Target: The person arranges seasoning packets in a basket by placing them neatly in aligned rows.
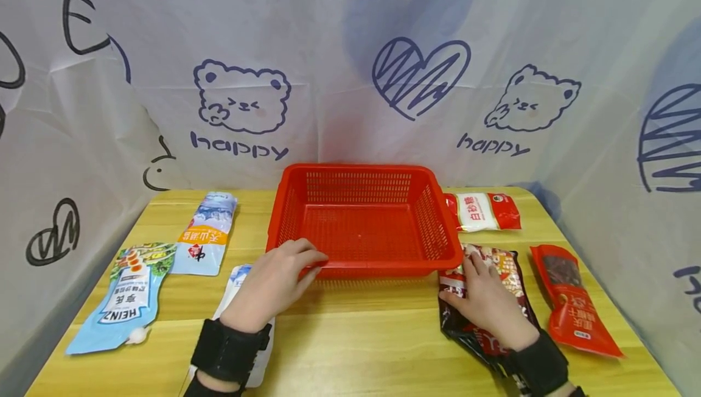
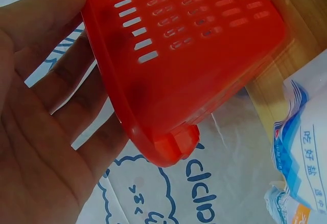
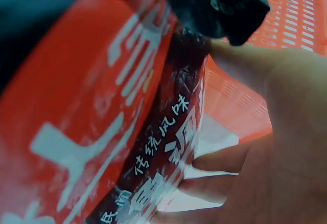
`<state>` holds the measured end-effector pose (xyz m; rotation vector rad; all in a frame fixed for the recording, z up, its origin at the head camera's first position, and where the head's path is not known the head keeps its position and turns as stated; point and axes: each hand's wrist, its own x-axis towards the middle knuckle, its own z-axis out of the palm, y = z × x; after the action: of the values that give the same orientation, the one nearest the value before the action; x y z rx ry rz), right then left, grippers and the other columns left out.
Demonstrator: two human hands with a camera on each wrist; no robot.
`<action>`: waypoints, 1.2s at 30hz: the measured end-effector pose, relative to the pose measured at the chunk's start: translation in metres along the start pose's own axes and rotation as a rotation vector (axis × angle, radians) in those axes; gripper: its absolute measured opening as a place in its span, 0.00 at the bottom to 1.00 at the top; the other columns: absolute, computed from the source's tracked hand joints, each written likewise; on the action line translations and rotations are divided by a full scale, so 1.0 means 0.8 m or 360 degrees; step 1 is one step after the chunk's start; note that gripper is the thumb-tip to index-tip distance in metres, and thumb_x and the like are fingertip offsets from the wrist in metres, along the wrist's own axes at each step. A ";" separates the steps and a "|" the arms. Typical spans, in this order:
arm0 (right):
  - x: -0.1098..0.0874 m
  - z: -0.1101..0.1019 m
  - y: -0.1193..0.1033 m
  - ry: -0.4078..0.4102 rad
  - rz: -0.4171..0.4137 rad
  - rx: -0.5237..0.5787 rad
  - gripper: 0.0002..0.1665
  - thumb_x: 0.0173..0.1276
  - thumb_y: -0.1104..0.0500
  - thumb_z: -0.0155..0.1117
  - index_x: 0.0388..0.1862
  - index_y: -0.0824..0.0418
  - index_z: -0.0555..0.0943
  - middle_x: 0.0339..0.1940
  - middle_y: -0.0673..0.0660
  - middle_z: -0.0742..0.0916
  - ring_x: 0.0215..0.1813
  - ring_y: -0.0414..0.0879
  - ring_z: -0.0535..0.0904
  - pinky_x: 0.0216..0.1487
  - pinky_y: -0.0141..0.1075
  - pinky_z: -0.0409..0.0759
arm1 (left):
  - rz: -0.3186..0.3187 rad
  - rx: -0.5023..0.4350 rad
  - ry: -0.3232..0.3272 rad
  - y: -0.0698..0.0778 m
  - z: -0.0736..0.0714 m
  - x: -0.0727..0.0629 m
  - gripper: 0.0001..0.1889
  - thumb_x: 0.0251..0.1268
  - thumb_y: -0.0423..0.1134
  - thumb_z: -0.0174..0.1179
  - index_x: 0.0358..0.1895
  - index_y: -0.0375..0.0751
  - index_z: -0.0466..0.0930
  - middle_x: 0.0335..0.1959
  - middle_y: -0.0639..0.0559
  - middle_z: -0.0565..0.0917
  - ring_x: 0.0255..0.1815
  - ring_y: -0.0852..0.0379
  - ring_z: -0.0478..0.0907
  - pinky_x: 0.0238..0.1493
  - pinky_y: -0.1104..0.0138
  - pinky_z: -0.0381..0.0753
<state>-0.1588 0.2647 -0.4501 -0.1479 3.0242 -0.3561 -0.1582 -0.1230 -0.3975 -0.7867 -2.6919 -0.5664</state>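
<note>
In the head view my left hand (image 1: 279, 281) is at the front left corner of a red plastic basket (image 1: 364, 265). Thumb and fingers lie on either side of its rim (image 2: 110, 81) in the left wrist view, pinching it. My right hand (image 1: 495, 302) lies over a dark red-and-black food bag (image 1: 512, 263) at the basket's front right corner. The right wrist view has the bag (image 3: 168, 116) up close, with the thumb at one edge and the fingertips against its printed side; part of the grip is hidden. Inside the basket no packets show.
A Heinz pouch (image 1: 123, 299) and a blue salt bag (image 1: 207, 232) lie on the left. A white-and-blue packet (image 1: 263, 360) is partly under my left forearm. Right of the basket are a white sugar bag (image 1: 482, 211) and a red bag (image 1: 575, 299). Printed cloth walls surround the table.
</note>
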 end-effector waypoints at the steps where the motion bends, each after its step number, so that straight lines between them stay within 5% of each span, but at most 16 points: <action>1: 0.000 0.000 -0.001 0.0003 0.0009 -0.0007 0.63 0.64 0.33 0.72 0.78 0.77 0.60 0.78 0.80 0.62 0.71 0.87 0.59 0.56 0.75 0.73 | 0.0001 0.0003 -0.0001 0.000 0.000 0.000 0.13 0.60 0.38 0.77 0.49 0.48 0.91 0.42 0.56 0.86 0.42 0.56 0.83 0.46 0.62 0.86; 11: 0.008 -0.005 -0.008 -0.0042 0.0114 -0.0085 0.70 0.60 0.29 0.73 0.78 0.79 0.57 0.79 0.79 0.61 0.72 0.86 0.58 0.43 0.71 0.82 | 0.0013 0.0012 0.0006 0.001 -0.003 0.004 0.13 0.61 0.38 0.76 0.49 0.48 0.91 0.42 0.56 0.86 0.42 0.56 0.83 0.45 0.62 0.86; 20: 0.009 -0.009 -0.003 -0.0082 0.0026 -0.0053 0.59 0.59 0.46 0.74 0.77 0.79 0.59 0.78 0.81 0.61 0.73 0.84 0.59 0.46 0.69 0.82 | 0.0004 -0.0002 -0.0004 0.002 -0.003 0.004 0.13 0.61 0.38 0.76 0.49 0.48 0.91 0.43 0.55 0.86 0.42 0.56 0.83 0.45 0.63 0.86; 32: 0.002 -0.007 -0.003 0.0150 -0.0078 -0.0011 0.38 0.59 0.60 0.73 0.66 0.76 0.75 0.70 0.78 0.75 0.55 0.72 0.83 0.42 0.61 0.85 | 0.0005 -0.0003 -0.0003 0.002 -0.003 0.002 0.13 0.61 0.38 0.76 0.49 0.48 0.91 0.42 0.56 0.86 0.42 0.56 0.83 0.45 0.62 0.86; 36: 0.001 -0.004 -0.005 0.0157 -0.0022 -0.0018 0.41 0.59 0.56 0.79 0.65 0.77 0.75 0.70 0.78 0.75 0.50 0.71 0.84 0.43 0.61 0.85 | -0.0004 -0.0005 -0.0008 0.002 -0.002 0.000 0.13 0.61 0.37 0.76 0.49 0.48 0.91 0.42 0.56 0.86 0.41 0.56 0.83 0.45 0.62 0.86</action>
<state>-0.1594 0.2616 -0.4457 -0.1568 3.1241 -0.3574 -0.1572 -0.1227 -0.3953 -0.7869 -2.6975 -0.5703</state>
